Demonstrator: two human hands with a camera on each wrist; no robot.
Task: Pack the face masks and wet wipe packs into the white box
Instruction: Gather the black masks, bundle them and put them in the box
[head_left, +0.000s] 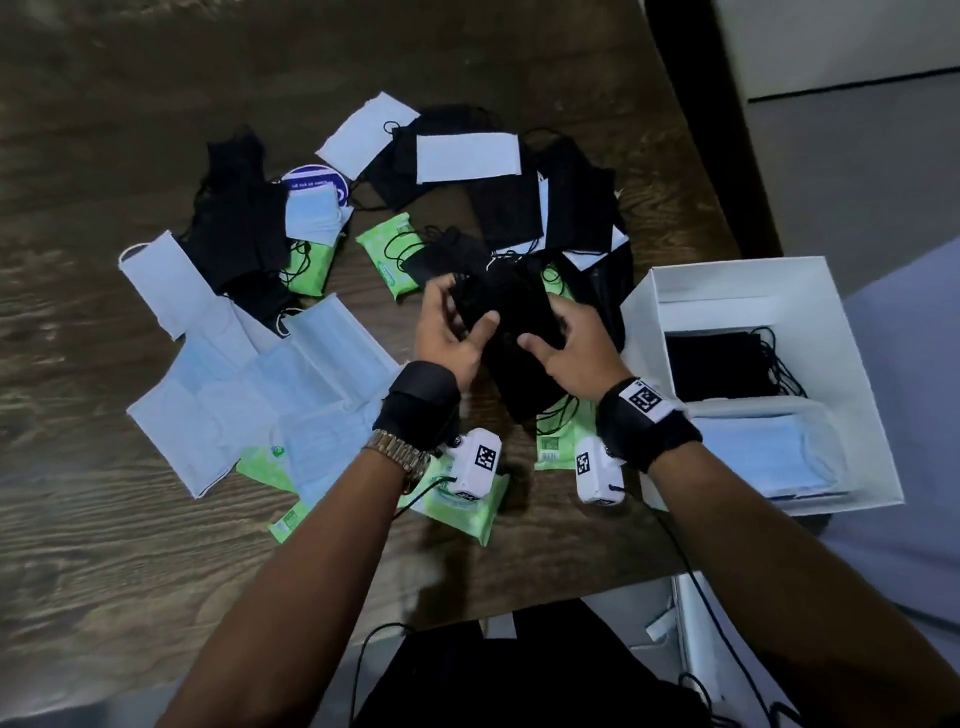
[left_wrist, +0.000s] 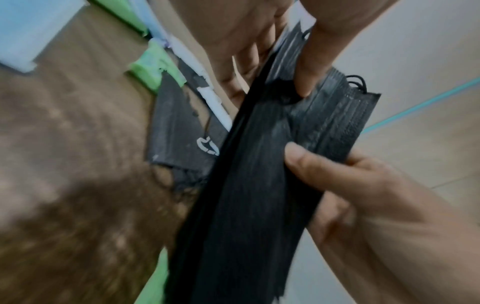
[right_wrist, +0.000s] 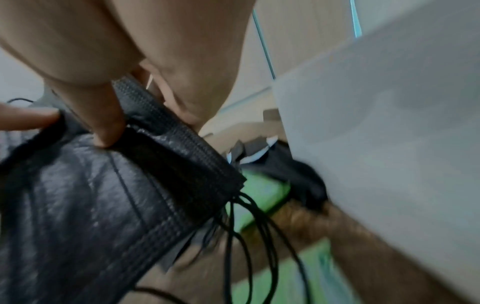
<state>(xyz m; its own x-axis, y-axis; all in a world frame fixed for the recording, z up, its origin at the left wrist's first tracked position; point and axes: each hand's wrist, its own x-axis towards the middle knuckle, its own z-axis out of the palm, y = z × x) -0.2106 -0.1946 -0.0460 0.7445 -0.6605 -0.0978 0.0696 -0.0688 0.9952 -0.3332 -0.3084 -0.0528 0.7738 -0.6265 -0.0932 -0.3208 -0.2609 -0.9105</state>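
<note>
Both hands hold one stack of black face masks (head_left: 514, 358) above the middle of the wooden table. My left hand (head_left: 457, 322) grips its far left end, thumb on top. At the right edge, my right hand (head_left: 556, 338) pinches the same stack. The left wrist view shows the stack (left_wrist: 246, 185) edge on, and in the right wrist view its ear loops hang from the stack (right_wrist: 91, 205). The white box (head_left: 737, 275) stands open at the right, holding black masks (head_left: 722, 364) and blue masks (head_left: 769, 452). Green wet wipe packs (head_left: 395, 254) lie among loose masks.
Blue masks (head_left: 260, 389) cover the near left of the table, and white masks (head_left: 467, 156) and more black masks (head_left: 576, 208) lie at the back. Another green pack (head_left: 462, 504) sits under my left wrist. The box wall (right_wrist: 389, 123) is close beside my right hand.
</note>
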